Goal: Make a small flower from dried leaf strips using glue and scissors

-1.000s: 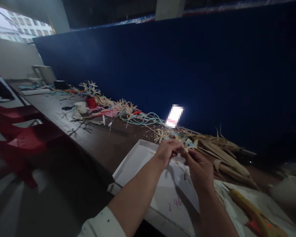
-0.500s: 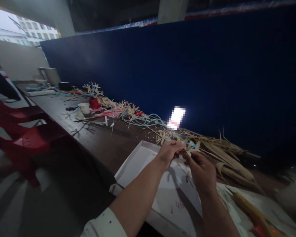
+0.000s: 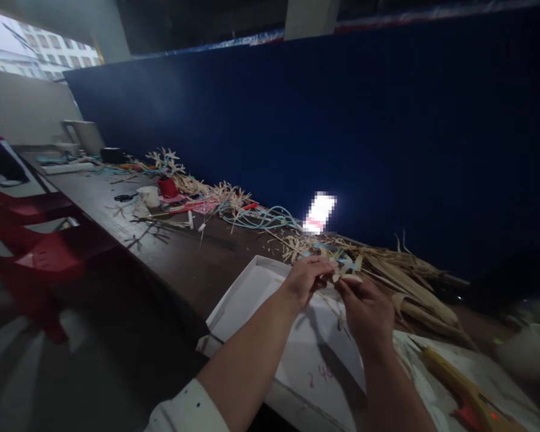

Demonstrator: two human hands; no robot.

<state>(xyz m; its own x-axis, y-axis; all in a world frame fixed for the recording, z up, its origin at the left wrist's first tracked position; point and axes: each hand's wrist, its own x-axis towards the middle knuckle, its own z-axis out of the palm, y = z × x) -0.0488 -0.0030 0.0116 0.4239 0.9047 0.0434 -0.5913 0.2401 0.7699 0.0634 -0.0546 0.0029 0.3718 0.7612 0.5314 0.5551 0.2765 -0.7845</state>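
Over a shallow white cardboard tray (image 3: 247, 300), my left hand (image 3: 306, 279) and my right hand (image 3: 367, 307) meet fingertip to fingertip. Between them they pinch a small pale flower (image 3: 347, 277) that looks made of dried husk strips. Its petals spread out above the fingers, and its base is hidden by them. A thin stem seems to hang below toward the tray. To the right of my right hand lies a yellow glue gun (image 3: 459, 384) with a small red light on it.
Dried husks (image 3: 414, 288) lie along the blue panel (image 3: 234, 120). Farther left on the table are blue tubing (image 3: 274, 217), finished-looking flowers (image 3: 164, 161), a red thread spool (image 3: 167, 187), a white cup (image 3: 148, 196) and scissors (image 3: 125, 197). Red plastic chairs (image 3: 40, 258) stand beyond the table edge.
The right fingers have shifted slightly on the flower, and its pale petals show more now. Both hands stay over the tray. The whole view has moved a little.
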